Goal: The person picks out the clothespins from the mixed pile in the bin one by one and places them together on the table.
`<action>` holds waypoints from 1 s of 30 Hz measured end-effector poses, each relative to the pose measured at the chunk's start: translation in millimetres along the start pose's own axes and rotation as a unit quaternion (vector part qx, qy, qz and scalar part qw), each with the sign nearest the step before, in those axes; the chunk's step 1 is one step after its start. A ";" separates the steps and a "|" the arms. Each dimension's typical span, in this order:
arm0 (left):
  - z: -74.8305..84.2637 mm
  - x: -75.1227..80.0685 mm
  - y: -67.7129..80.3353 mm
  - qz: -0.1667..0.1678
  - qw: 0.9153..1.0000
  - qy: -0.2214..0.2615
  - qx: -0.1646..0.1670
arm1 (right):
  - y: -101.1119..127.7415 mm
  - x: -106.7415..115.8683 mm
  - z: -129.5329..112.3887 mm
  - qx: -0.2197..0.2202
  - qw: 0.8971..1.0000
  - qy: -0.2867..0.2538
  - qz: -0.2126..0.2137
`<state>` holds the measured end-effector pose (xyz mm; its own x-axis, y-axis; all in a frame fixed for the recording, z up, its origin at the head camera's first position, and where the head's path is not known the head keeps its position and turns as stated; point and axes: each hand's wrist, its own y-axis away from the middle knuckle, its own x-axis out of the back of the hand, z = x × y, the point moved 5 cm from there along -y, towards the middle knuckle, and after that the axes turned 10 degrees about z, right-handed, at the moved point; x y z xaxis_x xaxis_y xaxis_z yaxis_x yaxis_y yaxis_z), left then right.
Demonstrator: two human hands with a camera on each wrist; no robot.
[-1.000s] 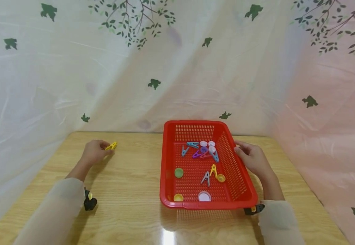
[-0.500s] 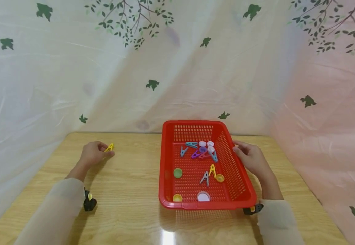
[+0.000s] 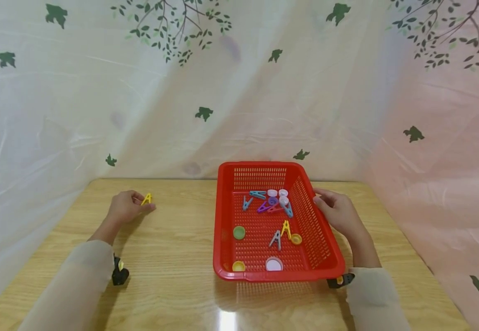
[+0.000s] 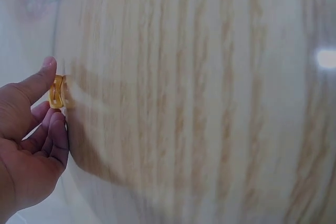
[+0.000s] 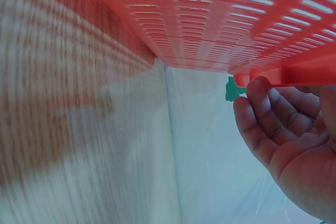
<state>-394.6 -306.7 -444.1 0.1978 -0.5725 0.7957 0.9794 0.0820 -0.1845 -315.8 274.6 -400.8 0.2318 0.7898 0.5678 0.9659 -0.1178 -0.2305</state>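
Yellow plastic clothes peg [image 3: 146, 199] sits pinched between thumb and fingertips of the left hand [image 3: 126, 208], held just above the wooden worktop [image 3: 173, 257] at its far left, well apart from the red basket [image 3: 319, 271]. The left-wrist view confirms the pinch: thumb on one side of the peg [image 4: 56, 92], fingers curled beneath. The right hand [image 3: 338, 214] rests against the basket's right rim; the right-wrist view shows its fingertips [image 5: 261, 98] curled up under that rim, so it holds the basket by the edge.

Handling judgement: the peg looks light, rigid and smooth, likely sprung; a pinch across its flat sides should be secure, while pressing the tail ends would open it. The basket appears thin, perforated and slightly flexible, best steadied at the rim.

Inside the basket lie further pegs, including a grey one [image 3: 277, 239] and a second yellow one [image 3: 286, 228], with bottle caps such as a green cap [image 3: 239, 232].

Limits: the peg's shape is small in the head view and largely hidden in the wrist view. The right thumb's contact cannot be made out. Both wrist views are blurred.
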 end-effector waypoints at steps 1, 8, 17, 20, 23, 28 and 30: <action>0.7 1.1 0.0 0.000 1.000 0.000 0.000 | -0.2 0.0 -0.1 0.000 1.000 0.000 0.000; 12.8 12.5 -4.2 0.007 1.000 0.005 -0.007 | -1.1 0.3 0.2 -0.001 1.000 -0.001 -0.003; 51.5 18.8 -17.3 0.007 0.999 0.016 -0.044 | -0.8 0.9 -0.4 -0.005 1.000 -0.003 -0.005; 67.2 15.1 -21.8 0.006 0.998 0.021 -0.063 | 0.1 1.6 -0.9 -0.006 1.000 -0.003 -0.003; 85.0 10.2 -23.6 0.004 0.996 0.030 -0.082 | 0.7 1.4 -1.4 -0.008 1.000 -0.004 -0.004; 119.7 1.3 -22.6 0.003 0.992 0.049 -0.120 | 0.3 0.9 -1.8 -0.004 1.000 -0.006 -0.008; 133.5 -2.2 -22.2 0.008 0.989 0.052 -0.141 | -0.7 0.9 -1.6 -0.001 1.000 -0.004 -0.008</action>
<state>-411.5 -198.3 -364.7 0.1938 -0.6551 0.7302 0.9231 -0.1301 -0.3617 -316.1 274.4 -398.9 0.2151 0.7960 0.5657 0.9698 -0.1058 -0.2198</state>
